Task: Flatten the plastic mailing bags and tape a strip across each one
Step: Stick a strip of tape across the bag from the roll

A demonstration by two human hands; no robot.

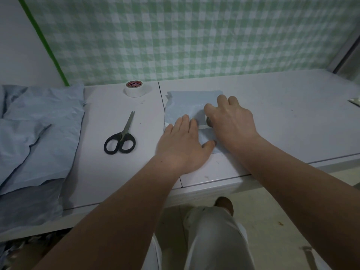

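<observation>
A light blue plastic mailing bag (pixel 187 104) lies flat on the white table (pixel 282 117), a white tape strip (pixel 202 126) running across its middle. My left hand (pixel 183 145) lies palm down on the bag's near left part, fingers straight over the strip. My right hand (pixel 231 119) presses on the bag's right side, its thumb on the strip and its fingers spread toward the far edge. A white tape roll (pixel 134 89) stands at the back of the table. Black-handled scissors (pixel 121 138) lie closed left of the bag.
A pile of crumpled light blue mailing bags (pixel 37 129) covers the table's left end. A green checked cloth (pixel 194 36) hangs behind the table. The table's front edge runs just below my forearms, my knee beneath it. A small pale object (pixel 355 101) lies at the far right.
</observation>
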